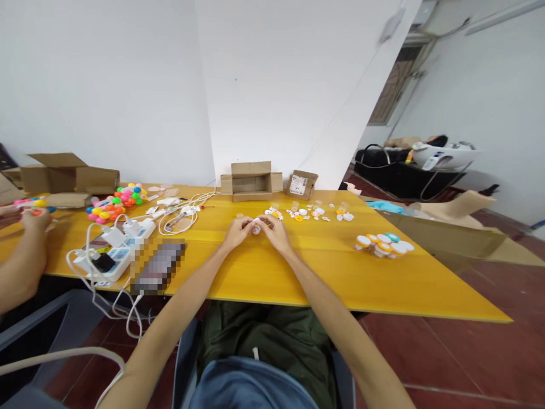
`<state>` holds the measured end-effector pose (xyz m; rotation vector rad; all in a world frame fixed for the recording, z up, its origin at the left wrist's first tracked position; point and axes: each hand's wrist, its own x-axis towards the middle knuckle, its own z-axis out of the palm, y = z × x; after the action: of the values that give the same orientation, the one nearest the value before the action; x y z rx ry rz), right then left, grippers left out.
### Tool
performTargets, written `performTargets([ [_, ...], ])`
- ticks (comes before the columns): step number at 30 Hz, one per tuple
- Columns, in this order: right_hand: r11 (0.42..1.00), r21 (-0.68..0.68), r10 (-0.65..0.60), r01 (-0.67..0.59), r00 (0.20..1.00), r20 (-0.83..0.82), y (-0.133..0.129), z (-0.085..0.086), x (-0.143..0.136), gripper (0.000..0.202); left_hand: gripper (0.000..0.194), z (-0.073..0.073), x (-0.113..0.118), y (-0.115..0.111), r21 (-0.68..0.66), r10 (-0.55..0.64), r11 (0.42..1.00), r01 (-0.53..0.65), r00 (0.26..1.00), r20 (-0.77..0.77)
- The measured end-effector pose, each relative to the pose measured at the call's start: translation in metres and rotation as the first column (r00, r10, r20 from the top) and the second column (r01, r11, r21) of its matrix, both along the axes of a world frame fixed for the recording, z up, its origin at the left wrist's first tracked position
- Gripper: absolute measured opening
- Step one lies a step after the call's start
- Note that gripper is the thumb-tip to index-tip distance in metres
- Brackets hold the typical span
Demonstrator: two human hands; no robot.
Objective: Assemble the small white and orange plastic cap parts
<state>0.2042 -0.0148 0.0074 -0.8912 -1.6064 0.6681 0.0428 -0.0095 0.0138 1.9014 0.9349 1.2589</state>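
Note:
Over the yellow table (264, 272), my left hand (237, 233) and my right hand (275, 232) meet, fingers closed around a small round container (256, 229) with a white top. The fingertips of both hands touch it from either side. Just behind them lie loose orange and white lids (299, 218) and small white pieces, with clear cups (295, 205) among them. To the right stands a cluster of lidded containers (384, 245) with white, orange and one teal lid.
An open cardboard box (251, 184) and a smaller box (301, 184) stand by the wall. Left are a power strip (123, 250), white cables (191, 207), a blurred phone (158, 267), colourful balls (123, 199) and another person's hand (36, 218).

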Motion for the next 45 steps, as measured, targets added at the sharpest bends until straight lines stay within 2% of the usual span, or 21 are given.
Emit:
performTargets([
  [15,0.999,-0.011,0.036,-0.037,0.995,-0.092,0.006,-0.004,0.001,0.022,0.011,-0.002,0.002,-0.003,0.035,0.071,0.997,-0.068,0.992,-0.104],
  [26,0.999,-0.011,0.050,-0.051,0.998,-0.049,0.004,-0.004,0.001,0.028,0.022,-0.004,0.000,-0.001,0.063,0.062,0.997,-0.054,0.989,-0.133],
  [34,0.999,-0.014,0.037,-0.038,0.997,-0.074,0.007,-0.005,0.001,0.021,0.013,-0.003,0.002,-0.002,0.068,0.072,0.996,-0.063,0.988,-0.136],
  [39,1.000,-0.027,0.012,-0.015,0.994,-0.111,0.009,-0.007,0.002,0.022,0.011,-0.004,0.001,-0.002,0.141,0.119,0.985,-0.096,0.979,-0.166],
  [45,0.998,-0.041,-0.058,0.051,0.981,-0.187,0.013,-0.010,0.004,0.029,0.024,-0.010,-0.003,0.002,0.264,0.163,0.961,-0.089,0.948,-0.274],
])
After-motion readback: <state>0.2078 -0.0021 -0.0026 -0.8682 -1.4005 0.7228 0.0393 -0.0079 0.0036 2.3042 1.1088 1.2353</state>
